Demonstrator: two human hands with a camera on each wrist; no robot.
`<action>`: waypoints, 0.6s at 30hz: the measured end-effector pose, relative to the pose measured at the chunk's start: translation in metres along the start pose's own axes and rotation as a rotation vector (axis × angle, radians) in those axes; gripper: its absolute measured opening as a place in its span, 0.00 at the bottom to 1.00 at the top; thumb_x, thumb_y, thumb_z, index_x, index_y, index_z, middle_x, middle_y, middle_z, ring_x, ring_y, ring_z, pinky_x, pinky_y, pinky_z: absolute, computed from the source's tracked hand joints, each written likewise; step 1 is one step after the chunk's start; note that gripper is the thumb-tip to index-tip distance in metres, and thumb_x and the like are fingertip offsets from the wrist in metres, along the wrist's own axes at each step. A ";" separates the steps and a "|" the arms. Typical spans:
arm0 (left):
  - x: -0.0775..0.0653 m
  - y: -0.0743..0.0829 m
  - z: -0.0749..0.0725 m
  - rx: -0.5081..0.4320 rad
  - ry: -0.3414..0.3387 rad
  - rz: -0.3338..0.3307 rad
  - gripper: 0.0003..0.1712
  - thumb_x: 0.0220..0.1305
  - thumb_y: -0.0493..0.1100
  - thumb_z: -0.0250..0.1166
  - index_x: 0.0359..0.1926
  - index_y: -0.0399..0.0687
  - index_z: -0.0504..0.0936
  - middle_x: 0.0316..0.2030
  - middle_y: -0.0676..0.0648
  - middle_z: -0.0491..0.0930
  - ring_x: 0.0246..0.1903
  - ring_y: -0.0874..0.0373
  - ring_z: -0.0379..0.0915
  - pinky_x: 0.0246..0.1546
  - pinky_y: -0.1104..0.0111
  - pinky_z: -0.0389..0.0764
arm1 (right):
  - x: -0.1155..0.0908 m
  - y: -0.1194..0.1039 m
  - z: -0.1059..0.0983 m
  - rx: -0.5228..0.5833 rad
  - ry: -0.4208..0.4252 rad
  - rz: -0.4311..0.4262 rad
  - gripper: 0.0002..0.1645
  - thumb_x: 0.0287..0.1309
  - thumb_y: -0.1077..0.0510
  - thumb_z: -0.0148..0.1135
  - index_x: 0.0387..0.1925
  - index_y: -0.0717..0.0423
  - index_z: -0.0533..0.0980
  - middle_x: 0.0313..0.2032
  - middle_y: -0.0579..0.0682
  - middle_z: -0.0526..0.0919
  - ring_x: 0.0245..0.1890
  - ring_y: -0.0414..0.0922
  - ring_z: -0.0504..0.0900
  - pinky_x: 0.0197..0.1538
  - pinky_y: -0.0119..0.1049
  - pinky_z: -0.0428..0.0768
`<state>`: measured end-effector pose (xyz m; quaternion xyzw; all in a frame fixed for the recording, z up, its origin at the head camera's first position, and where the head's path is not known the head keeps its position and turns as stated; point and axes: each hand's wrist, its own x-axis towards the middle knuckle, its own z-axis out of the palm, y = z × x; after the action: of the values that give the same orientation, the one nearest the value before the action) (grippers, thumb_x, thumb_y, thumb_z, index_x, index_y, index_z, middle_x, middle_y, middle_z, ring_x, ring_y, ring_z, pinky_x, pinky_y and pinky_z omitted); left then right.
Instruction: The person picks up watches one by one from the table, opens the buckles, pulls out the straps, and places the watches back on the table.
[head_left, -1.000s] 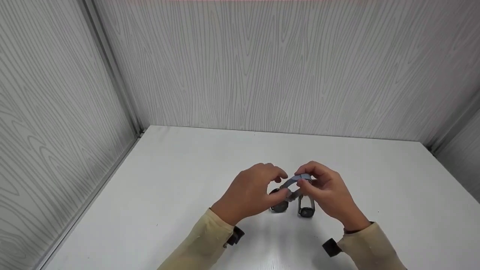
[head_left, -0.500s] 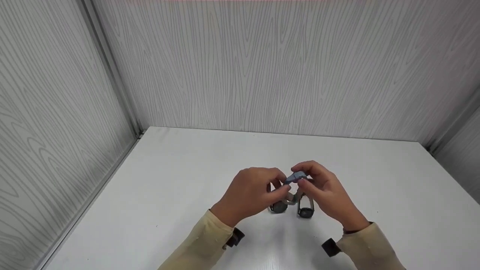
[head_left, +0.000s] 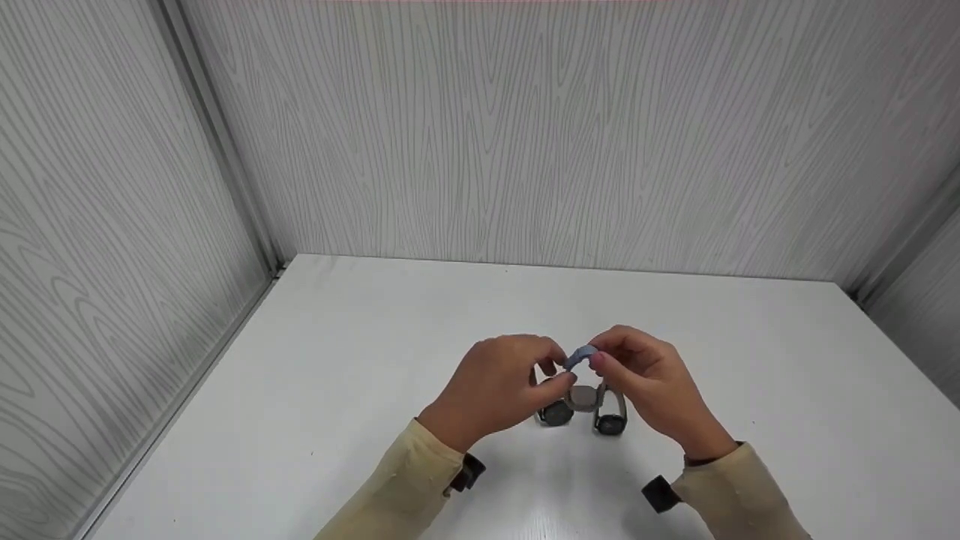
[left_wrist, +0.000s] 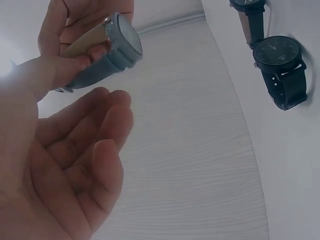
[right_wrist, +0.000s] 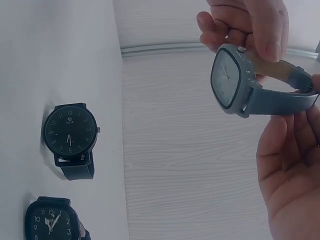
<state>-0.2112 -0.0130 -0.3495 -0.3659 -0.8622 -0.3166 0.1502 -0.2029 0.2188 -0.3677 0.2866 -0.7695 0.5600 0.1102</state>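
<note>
Between my two hands hangs a blue-grey wristwatch [head_left: 583,397] with a squarish case, held above the white table. Its strap is looped, and the tan inner side shows in the right wrist view. My left hand [head_left: 499,386] pinches one side of the strap [left_wrist: 102,72], the thumb reaching inside the loop. On the other side, my right hand [head_left: 652,386] grips the strap near its far end with thumb and fingers. The pale dial [right_wrist: 226,78] faces away from the strap in the right wrist view. Fingers partly hide the strap end.
Two dark watches stand on the table just beyond the held one: a round-dialled watch [head_left: 555,412] on the left and a squarer one [head_left: 610,424] on the right. Wood-grain panels [head_left: 480,135] wall the table at the back and sides.
The blue-grey watch has turned, so its case now hangs lower between my hands. My left thumb and index finger have closed on the strap. My right fingertips have shifted slightly left.
</note>
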 end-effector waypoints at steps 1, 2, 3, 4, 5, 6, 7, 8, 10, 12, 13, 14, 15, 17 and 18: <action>0.000 0.000 0.000 -0.008 0.000 0.000 0.07 0.69 0.49 0.68 0.40 0.52 0.88 0.32 0.58 0.85 0.27 0.71 0.75 0.29 0.78 0.74 | 0.000 0.000 0.000 -0.018 -0.002 0.003 0.06 0.70 0.65 0.63 0.44 0.55 0.83 0.33 0.51 0.81 0.31 0.46 0.78 0.35 0.34 0.79; 0.001 0.001 0.000 -0.021 0.003 0.003 0.08 0.69 0.49 0.67 0.41 0.52 0.87 0.32 0.58 0.85 0.28 0.71 0.75 0.30 0.77 0.75 | 0.001 0.000 0.000 -0.030 -0.003 0.005 0.06 0.70 0.64 0.64 0.44 0.53 0.83 0.33 0.50 0.81 0.32 0.46 0.78 0.35 0.34 0.78; 0.001 0.002 -0.001 -0.036 0.004 0.006 0.08 0.70 0.50 0.67 0.42 0.52 0.87 0.33 0.58 0.85 0.28 0.71 0.76 0.31 0.77 0.75 | 0.001 0.000 -0.001 -0.039 -0.006 0.003 0.06 0.70 0.64 0.64 0.43 0.52 0.84 0.33 0.49 0.82 0.32 0.46 0.78 0.36 0.34 0.78; 0.001 0.002 -0.001 -0.051 0.005 0.011 0.09 0.70 0.50 0.67 0.42 0.52 0.87 0.34 0.58 0.85 0.29 0.71 0.76 0.31 0.77 0.76 | 0.001 0.000 -0.001 -0.044 -0.008 0.000 0.06 0.70 0.64 0.64 0.43 0.52 0.84 0.33 0.49 0.82 0.33 0.46 0.78 0.36 0.34 0.78; 0.002 0.002 -0.001 -0.065 0.007 0.015 0.09 0.71 0.50 0.67 0.43 0.52 0.87 0.34 0.58 0.85 0.30 0.71 0.77 0.32 0.78 0.76 | 0.001 0.000 -0.001 -0.045 -0.014 -0.004 0.06 0.70 0.64 0.64 0.43 0.52 0.84 0.33 0.48 0.82 0.33 0.46 0.78 0.36 0.34 0.78; 0.002 0.003 -0.001 -0.075 0.007 0.017 0.08 0.71 0.50 0.67 0.43 0.52 0.87 0.35 0.58 0.85 0.31 0.71 0.77 0.33 0.78 0.77 | 0.001 0.001 -0.001 -0.044 -0.020 -0.007 0.06 0.70 0.64 0.63 0.43 0.52 0.84 0.33 0.48 0.82 0.33 0.46 0.78 0.35 0.34 0.78; 0.002 0.003 -0.001 -0.082 0.007 0.019 0.08 0.71 0.49 0.67 0.43 0.52 0.87 0.35 0.58 0.85 0.32 0.71 0.77 0.33 0.78 0.77 | 0.001 0.001 -0.001 -0.041 -0.027 -0.009 0.07 0.70 0.65 0.63 0.44 0.52 0.84 0.34 0.48 0.82 0.32 0.46 0.78 0.35 0.34 0.79; 0.002 0.003 -0.001 -0.088 0.007 0.019 0.08 0.71 0.48 0.67 0.43 0.51 0.87 0.35 0.58 0.85 0.32 0.71 0.78 0.33 0.78 0.77 | 0.000 0.002 -0.001 -0.039 -0.034 -0.012 0.07 0.70 0.65 0.63 0.44 0.53 0.84 0.34 0.48 0.83 0.33 0.46 0.78 0.35 0.34 0.79; 0.002 0.003 -0.001 -0.097 0.010 0.022 0.07 0.71 0.47 0.67 0.42 0.50 0.87 0.35 0.58 0.85 0.32 0.71 0.78 0.33 0.78 0.77 | 0.000 0.003 0.000 -0.039 -0.048 -0.008 0.07 0.71 0.65 0.62 0.45 0.54 0.83 0.35 0.49 0.83 0.33 0.46 0.79 0.35 0.34 0.79; 0.002 0.002 -0.001 -0.096 0.017 0.027 0.06 0.71 0.46 0.68 0.42 0.50 0.87 0.34 0.57 0.85 0.31 0.70 0.78 0.33 0.79 0.77 | 0.000 0.003 0.000 -0.047 -0.052 0.003 0.08 0.71 0.65 0.62 0.47 0.54 0.82 0.38 0.50 0.83 0.35 0.47 0.80 0.36 0.35 0.80; 0.002 0.002 -0.001 -0.096 0.021 0.031 0.06 0.71 0.46 0.68 0.41 0.49 0.87 0.34 0.57 0.85 0.31 0.70 0.78 0.33 0.79 0.77 | 0.000 0.002 0.000 -0.053 -0.051 0.010 0.09 0.70 0.65 0.62 0.49 0.54 0.82 0.40 0.50 0.84 0.36 0.47 0.81 0.37 0.35 0.81; 0.001 0.002 -0.001 -0.095 0.025 0.034 0.06 0.70 0.45 0.68 0.41 0.49 0.87 0.34 0.56 0.86 0.30 0.70 0.78 0.33 0.79 0.77 | 0.000 0.002 0.000 -0.057 -0.049 0.017 0.10 0.70 0.65 0.63 0.50 0.53 0.82 0.41 0.50 0.84 0.37 0.47 0.81 0.38 0.35 0.81; 0.001 0.001 -0.001 -0.092 0.028 0.036 0.06 0.70 0.45 0.68 0.41 0.49 0.87 0.34 0.56 0.86 0.30 0.70 0.78 0.33 0.79 0.77 | 0.000 0.002 0.000 -0.061 -0.047 0.024 0.11 0.70 0.65 0.63 0.52 0.53 0.81 0.42 0.50 0.84 0.38 0.47 0.81 0.39 0.35 0.81; 0.001 0.001 0.000 -0.085 0.030 0.036 0.06 0.70 0.45 0.68 0.41 0.49 0.87 0.34 0.56 0.86 0.30 0.70 0.78 0.33 0.79 0.77 | 0.000 0.001 0.001 -0.067 -0.045 0.024 0.12 0.70 0.64 0.64 0.52 0.53 0.81 0.43 0.50 0.84 0.39 0.48 0.82 0.40 0.35 0.82; 0.001 0.001 0.000 -0.083 0.029 0.036 0.06 0.70 0.45 0.68 0.41 0.49 0.87 0.34 0.56 0.86 0.30 0.70 0.78 0.33 0.79 0.77 | 0.000 0.001 0.001 -0.070 -0.045 0.020 0.12 0.69 0.64 0.64 0.52 0.53 0.81 0.43 0.50 0.84 0.39 0.47 0.82 0.40 0.35 0.82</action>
<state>-0.2110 -0.0122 -0.3490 -0.3826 -0.8393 -0.3546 0.1531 -0.2033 0.2178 -0.3687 0.2875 -0.7938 0.5270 0.0972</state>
